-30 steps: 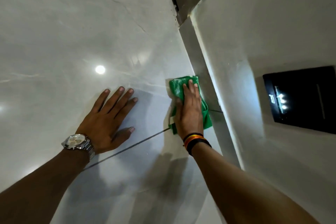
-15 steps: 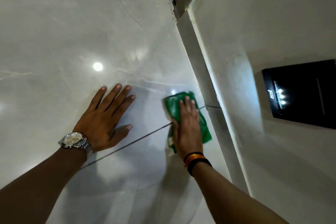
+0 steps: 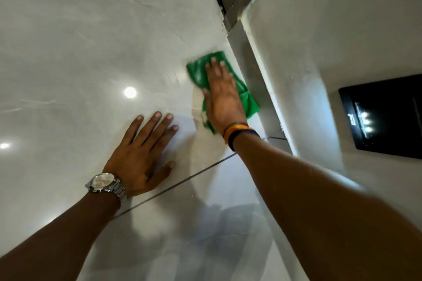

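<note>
We stretched both arms forward; our left hand [image 3: 139, 157] lay flat, fingers spread, our right hand [image 3: 222, 100] flat beyond those fingertips.

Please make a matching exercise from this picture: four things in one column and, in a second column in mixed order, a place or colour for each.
1. cloth
2. watch
3. black panel
4. left hand

a. silver
b. flat on the bare tile
c. under the right hand
d. on the wall at the right

Pairs: 1-c, 2-a, 3-d, 4-b

Dim overall; you get ceiling-light glare spots on the glossy tile [image 3: 91, 52] at left, motion-blurred green cloth [image 3: 198, 70], wide-angle edge bending.
</note>
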`<state>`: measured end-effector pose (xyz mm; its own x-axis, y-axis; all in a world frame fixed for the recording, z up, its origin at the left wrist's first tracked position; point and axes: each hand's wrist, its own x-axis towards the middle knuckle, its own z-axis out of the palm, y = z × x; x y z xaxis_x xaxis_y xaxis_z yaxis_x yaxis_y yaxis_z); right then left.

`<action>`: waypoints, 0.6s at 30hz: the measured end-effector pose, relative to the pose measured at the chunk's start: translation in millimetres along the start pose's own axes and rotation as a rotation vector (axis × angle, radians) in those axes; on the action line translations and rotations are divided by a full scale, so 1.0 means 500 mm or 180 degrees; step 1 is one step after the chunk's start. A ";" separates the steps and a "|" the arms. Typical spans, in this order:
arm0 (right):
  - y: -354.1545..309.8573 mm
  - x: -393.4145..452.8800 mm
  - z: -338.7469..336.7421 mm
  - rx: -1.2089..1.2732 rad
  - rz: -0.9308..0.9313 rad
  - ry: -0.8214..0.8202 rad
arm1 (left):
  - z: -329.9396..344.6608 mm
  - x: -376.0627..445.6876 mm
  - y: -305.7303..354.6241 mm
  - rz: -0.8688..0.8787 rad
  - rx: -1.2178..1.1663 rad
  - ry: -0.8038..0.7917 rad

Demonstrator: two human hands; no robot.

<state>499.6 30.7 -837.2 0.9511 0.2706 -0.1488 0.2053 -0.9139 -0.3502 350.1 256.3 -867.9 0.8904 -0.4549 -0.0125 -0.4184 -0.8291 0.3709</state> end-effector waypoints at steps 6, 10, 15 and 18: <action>0.067 -0.174 -0.010 0.0079 0.0442 -0.0039 | 0.002 -0.001 0.000 -0.0065 0.0073 -0.0059; 0.028 -0.063 -0.001 0.0422 0.0988 0.0397 | 0.002 0.000 0.001 -0.0043 0.0087 -0.0110; -0.031 0.136 0.008 0.0615 0.0713 0.0566 | 0.002 -0.001 -0.001 -0.0045 0.0056 -0.0090; -0.033 0.164 0.010 0.0248 0.0180 0.0222 | 0.002 -0.001 -0.001 -0.0048 0.0015 -0.0074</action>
<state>573.0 69.6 -848.2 0.9750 0.1951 -0.1065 0.1348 -0.9002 -0.4142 349.6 256.3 -869.2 0.8923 -0.4497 -0.0396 -0.4058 -0.8374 0.3662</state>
